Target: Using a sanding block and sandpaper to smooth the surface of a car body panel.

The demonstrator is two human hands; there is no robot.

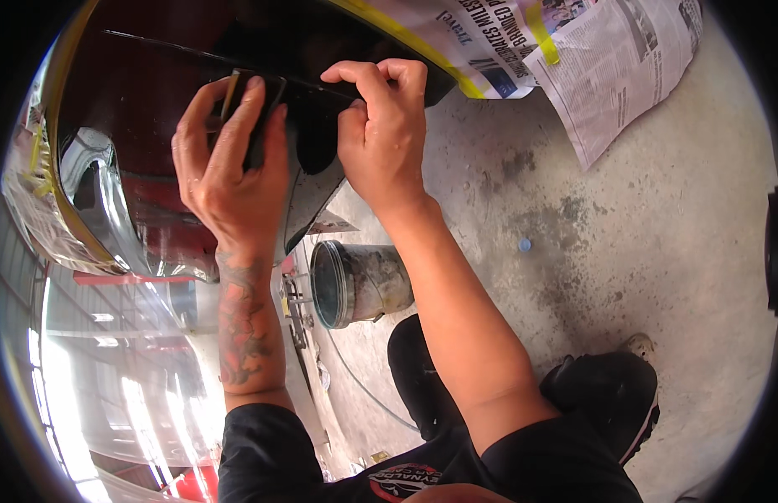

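Note:
A glossy dark car body panel (154,92), with a thin pale line running across it, fills the upper left. My left hand (229,155) rests over it, its fingers wrapped round a thin, dark flat block (256,138) with a tan edge, which my fingers partly hide. To its right, my right hand (385,134) is closed at the panel's lower right part. Its index finger is bent toward the panel and the thumb is tucked beneath; whether anything is pinched there is hidden. Both hands look wet.
Newspaper (615,75) held with yellow tape masks the panel's right edge. Below the panel, a dirty bucket (372,281) stands on the stained concrete floor (506,277). A small blue cap (524,245) lies to the right. Clear plastic sheeting (129,360) hangs at lower left.

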